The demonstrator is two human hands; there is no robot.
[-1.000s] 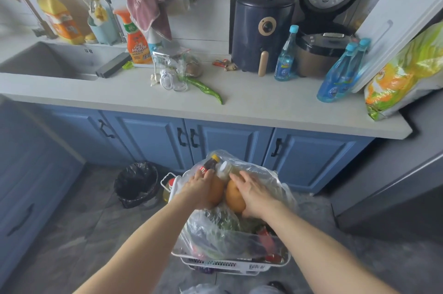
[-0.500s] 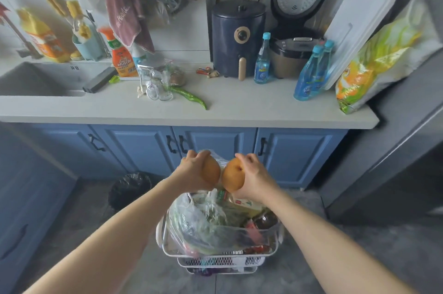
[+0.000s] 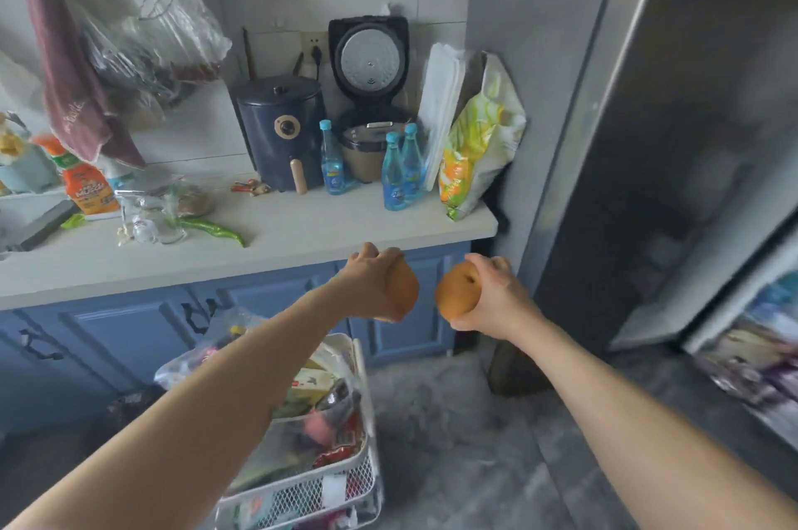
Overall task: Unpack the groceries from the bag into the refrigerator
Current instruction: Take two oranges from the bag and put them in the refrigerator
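Each grip is closed round one orange fruit: the left hand [image 3: 371,283] holds one fruit [image 3: 403,287], the right hand [image 3: 496,298] the other [image 3: 457,292]. Both are held above and right of the bag [image 3: 302,395], short of the refrigerator [image 3: 647,227]. Firm holds are advised while a shelf is chosen. Compared with half a second earlier, both fruits have been carried rightward, away from the bag.
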